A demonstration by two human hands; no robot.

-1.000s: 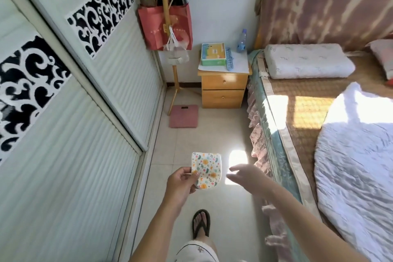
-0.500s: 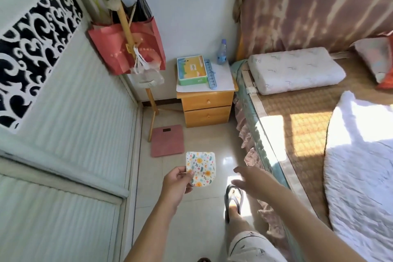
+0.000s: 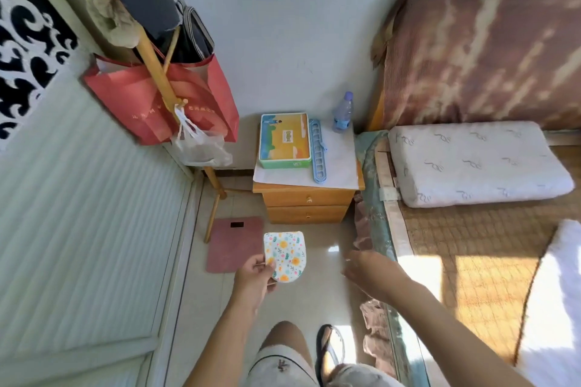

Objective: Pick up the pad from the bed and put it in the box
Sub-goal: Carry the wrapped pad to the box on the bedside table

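With the pad [image 3: 285, 256] pinched in the left hand [image 3: 253, 280] and the right hand [image 3: 366, 269] spread empty, the carry was underway; the closed box [image 3: 284, 140] likely needed opening next.

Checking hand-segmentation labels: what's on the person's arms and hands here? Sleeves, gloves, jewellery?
Nothing is worn on either. The left hand and right hand are bare, with no gloves, rings, watch or bands visible. Both forearms are bare right to the frame edge, so no sleeves show. The only clothing in view is light-coloured shorts and a dark flip-flop.
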